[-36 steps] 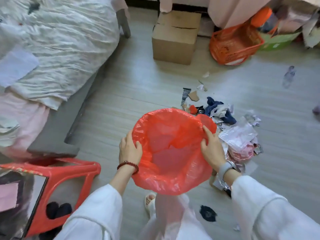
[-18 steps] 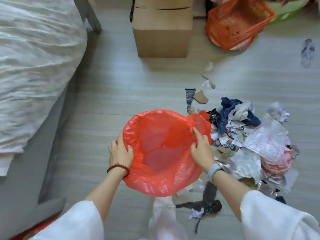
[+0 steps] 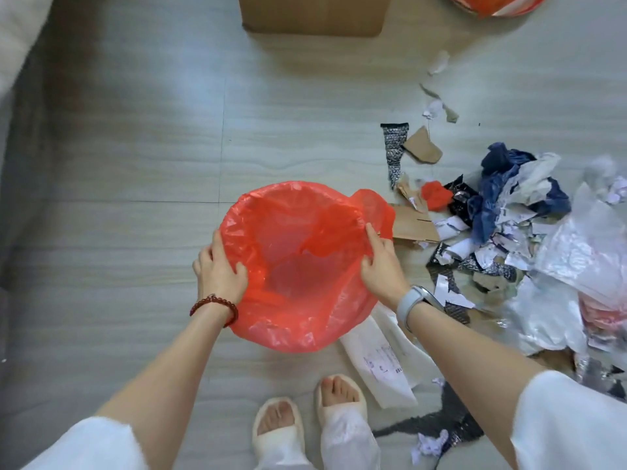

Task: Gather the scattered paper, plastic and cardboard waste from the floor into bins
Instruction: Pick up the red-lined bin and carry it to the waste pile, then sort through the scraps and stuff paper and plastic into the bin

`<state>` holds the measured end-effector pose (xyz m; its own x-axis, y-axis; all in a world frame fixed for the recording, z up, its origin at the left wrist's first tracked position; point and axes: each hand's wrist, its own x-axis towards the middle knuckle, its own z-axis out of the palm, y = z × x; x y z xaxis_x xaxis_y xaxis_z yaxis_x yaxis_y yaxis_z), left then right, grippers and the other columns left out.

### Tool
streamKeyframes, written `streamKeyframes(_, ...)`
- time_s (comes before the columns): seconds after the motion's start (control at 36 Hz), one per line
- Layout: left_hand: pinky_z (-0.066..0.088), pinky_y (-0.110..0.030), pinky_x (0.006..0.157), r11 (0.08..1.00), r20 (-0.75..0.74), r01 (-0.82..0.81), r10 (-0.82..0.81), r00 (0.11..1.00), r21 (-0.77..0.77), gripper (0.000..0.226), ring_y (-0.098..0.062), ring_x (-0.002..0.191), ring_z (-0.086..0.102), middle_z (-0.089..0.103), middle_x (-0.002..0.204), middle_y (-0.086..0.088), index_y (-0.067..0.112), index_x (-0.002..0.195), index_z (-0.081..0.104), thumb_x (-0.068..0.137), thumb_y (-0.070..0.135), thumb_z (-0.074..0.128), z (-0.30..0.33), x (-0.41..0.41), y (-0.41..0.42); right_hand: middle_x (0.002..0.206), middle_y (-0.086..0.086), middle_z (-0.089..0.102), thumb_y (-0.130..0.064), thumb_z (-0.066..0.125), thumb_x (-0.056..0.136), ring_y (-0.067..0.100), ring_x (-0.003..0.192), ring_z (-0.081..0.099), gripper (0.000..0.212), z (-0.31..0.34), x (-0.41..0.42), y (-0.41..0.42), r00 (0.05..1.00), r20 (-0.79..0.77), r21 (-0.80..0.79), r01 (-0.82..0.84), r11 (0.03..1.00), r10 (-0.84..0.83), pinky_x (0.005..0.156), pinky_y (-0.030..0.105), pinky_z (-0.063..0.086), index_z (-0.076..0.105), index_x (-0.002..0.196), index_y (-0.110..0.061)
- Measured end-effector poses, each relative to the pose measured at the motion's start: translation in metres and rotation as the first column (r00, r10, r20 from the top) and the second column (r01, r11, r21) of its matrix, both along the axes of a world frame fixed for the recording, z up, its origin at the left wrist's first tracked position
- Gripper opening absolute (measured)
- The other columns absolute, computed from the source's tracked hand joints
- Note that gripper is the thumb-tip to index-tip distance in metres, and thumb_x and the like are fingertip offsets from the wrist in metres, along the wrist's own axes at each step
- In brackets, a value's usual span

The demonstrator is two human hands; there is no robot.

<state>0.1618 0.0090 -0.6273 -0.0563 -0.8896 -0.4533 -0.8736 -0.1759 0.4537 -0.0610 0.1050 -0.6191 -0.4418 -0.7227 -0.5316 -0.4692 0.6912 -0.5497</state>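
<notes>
A pale wood-grain floor (image 3: 135, 164) is seen from above, with a cardboard box (image 3: 312, 15) at the top edge and an orange basket (image 3: 498, 5) partly cut off at the top right. At the centre a bin lined with a red plastic bag (image 3: 298, 266) is held open between both hands. The bag's left rim is gripped by the left hand (image 3: 219, 269), fingers curled over the edge, a beaded bracelet (image 3: 213, 305) worn at the wrist. The right rim is pinched by the right hand (image 3: 380, 262), a grey watch (image 3: 412, 307) at its wrist. Just beside the right hand, a heap of waste (image 3: 509, 239) is spread over the floor: torn paper, clear plastic, blue wrapping. A cardboard piece (image 3: 412, 227) lies touching the bag. A white mailer (image 3: 380, 364) is seen below the bin, near two slippered feet (image 3: 308, 418).
</notes>
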Motion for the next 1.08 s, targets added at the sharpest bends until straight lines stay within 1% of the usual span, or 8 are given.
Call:
streamKeyframes(0.19, 0.012, -0.045, 0.115, 0.993, 0.101, 0.103, -0.108, 0.989, 0.056, 0.074, -0.031, 0.142, 0.001, 0.004, 0.155, -0.013, 0.018, 0.147, 0.009, 0.086, 0.023, 0.052, 0.016, 0.004, -0.004, 0.154, 0.01, 0.02, -0.005, 0.037, 0.09, 0.023, 0.142, 0.019, 0.062, 0.018, 0.008, 0.0, 1.0, -0.001, 0.036, -0.014, 0.999, 0.014, 0.112, 0.035, 0.023, 0.017, 0.147, -0.018)
streamKeyframes(0.31, 0.016, -0.046, 0.113, 0.979, 0.05, 0.201, -0.199, 0.979, -0.038, 0.066, -0.03, 0.141, 0.009, 0.014, 0.153, -0.013, 0.015, 0.144, 0.023, 0.086, 0.02, 0.053, 0.054, -0.009, 0.02, 0.144, 0.012, 0.037, -0.013, 0.035, 0.086, 0.028, 0.133, 0.035, 0.057, 0.05, 0.013, 0.021, 0.992, 0.067, -0.016, 0.108, 0.994, -0.107, 0.111, 0.04, 0.03, 0.03, 0.143, -0.01)
streamKeyframes(0.42, 0.03, -0.044, 0.105, 0.93, -0.092, 0.332, -0.349, 0.933, -0.159, 0.051, -0.033, 0.13, 0.032, 0.038, 0.139, -0.017, 0.007, 0.132, 0.043, 0.083, 0.012, 0.055, 0.089, -0.023, 0.065, 0.133, 0.011, 0.048, -0.004, 0.037, 0.091, 0.024, 0.111, 0.051, 0.049, 0.088, 0.016, 0.071, 0.965, 0.07, 0.062, 0.25, 0.966, -0.254, 0.088, 0.021, 0.034, 0.034, 0.139, -0.009)
streamKeyframes(0.47, 0.035, -0.039, 0.1, 0.897, -0.171, 0.396, -0.429, 0.887, -0.195, 0.045, -0.035, 0.12, 0.043, 0.047, 0.128, -0.018, 0.004, 0.124, 0.05, 0.08, 0.011, 0.052, 0.1, -0.029, 0.091, 0.134, 0.013, 0.048, -0.002, 0.037, 0.091, 0.024, 0.119, 0.047, 0.045, 0.101, 0.018, 0.103, 0.944, 0.074, 0.075, 0.317, 0.946, -0.322, 0.096, 0.025, 0.034, 0.038, 0.136, -0.007)
streamKeyframes(0.61, 0.036, -0.029, 0.096, 0.826, -0.279, 0.564, -0.544, 0.791, -0.011, 0.041, -0.027, 0.117, 0.046, 0.048, 0.123, -0.011, 0.006, 0.123, 0.05, 0.083, 0.01, 0.05, 0.1, -0.041, 0.163, 0.127, 0.015, 0.053, -0.007, 0.041, 0.092, 0.027, 0.113, 0.051, 0.04, 0.103, 0.022, 0.192, 0.914, 0.078, 0.221, 0.374, 0.901, -0.398, 0.091, 0.031, 0.039, 0.044, 0.132, -0.008)
streamKeyframes(0.83, 0.034, -0.034, 0.099, 0.715, -0.158, 0.671, -0.652, 0.741, 0.194, 0.05, -0.024, 0.126, 0.036, 0.039, 0.135, -0.008, 0.013, 0.136, 0.035, 0.088, 0.018, 0.049, 0.007, -0.054, 0.218, 0.142, 0.012, 0.037, -0.029, 0.053, 0.088, 0.027, 0.132, 0.032, 0.06, 0.016, 0.008, 0.269, 0.99, -0.137, 0.283, 0.076, 0.956, -0.038, 0.106, 0.038, 0.032, 0.029, 0.14, -0.008)
streamKeyframes(0.97, 0.022, -0.037, 0.109, 0.728, -0.108, 0.655, -0.648, 0.754, 0.202, 0.069, -0.03, 0.135, 0.023, 0.026, 0.147, -0.013, 0.01, 0.144, 0.018, 0.087, 0.032, 0.051, -0.107, -0.079, 0.233, 0.156, 0.008, -0.004, -0.062, 0.054, 0.078, 0.025, 0.144, -0.007, 0.105, -0.095, -0.006, 0.284, 0.922, -0.304, 0.38, -0.113, 0.918, 0.24, 0.115, 0.051, 0.003, -0.007, 0.146, -0.01)
streamKeyframes(1.08, 0.012, -0.041, 0.115, 0.694, 0.031, 0.701, -0.714, 0.699, 0.165, 0.099, -0.028, 0.143, 0.002, 0.001, 0.155, -0.013, 0.014, 0.146, -0.002, 0.079, 0.045, 0.062, -0.184, -0.096, 0.223, 0.154, 0.015, 0.004, -0.065, 0.057, 0.073, 0.031, 0.143, 0.002, 0.114, -0.159, -0.007, 0.287, 0.847, -0.417, 0.368, -0.175, 0.913, 0.331, 0.111, 0.056, 0.009, -0.013, 0.145, -0.01)
